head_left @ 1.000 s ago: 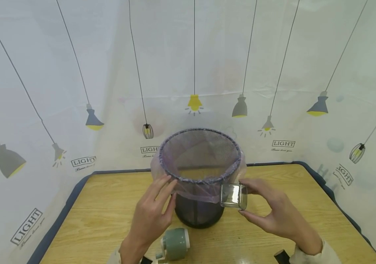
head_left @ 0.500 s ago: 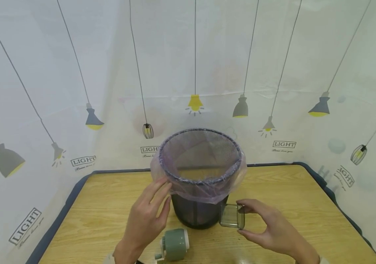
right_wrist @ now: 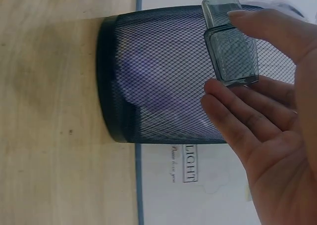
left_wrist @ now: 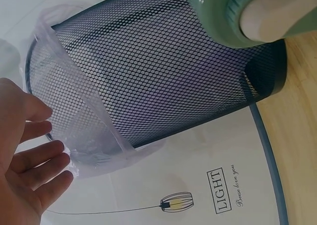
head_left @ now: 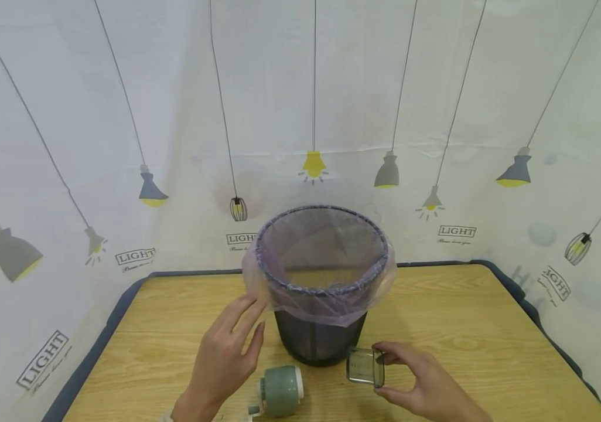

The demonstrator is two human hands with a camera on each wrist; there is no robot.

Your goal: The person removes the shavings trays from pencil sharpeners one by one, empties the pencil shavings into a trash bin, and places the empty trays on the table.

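Observation:
My right hand (head_left: 416,381) pinches a small see-through grey shavings box (head_left: 365,367) between thumb and fingers, low at the right of the bin's foot. In the right wrist view the box (right_wrist: 233,54) is square-edged, clear-walled, and overlaps the mesh behind it. My left hand (head_left: 226,349) has loosely extended fingers, its fingertips right at the lower edge of the pale purple bin bag (head_left: 332,308). That bag lines a dark mesh waste bin (head_left: 313,340) and folds out over its rim. Below the left palm lies a green crank pencil sharpener (head_left: 282,391), on its side.
The wooden table (head_left: 453,328) has a blue edge strip (head_left: 195,274) along its back and sides. Behind it hangs a white sheet (head_left: 353,105) printed with lamps and lettering. The sharpener's pale crank (left_wrist: 272,17) shows close up in the left wrist view.
My right hand has lowered the shavings box from beside the bin bag to near the bin's foot. My left hand has drawn slightly down and left from the rim.

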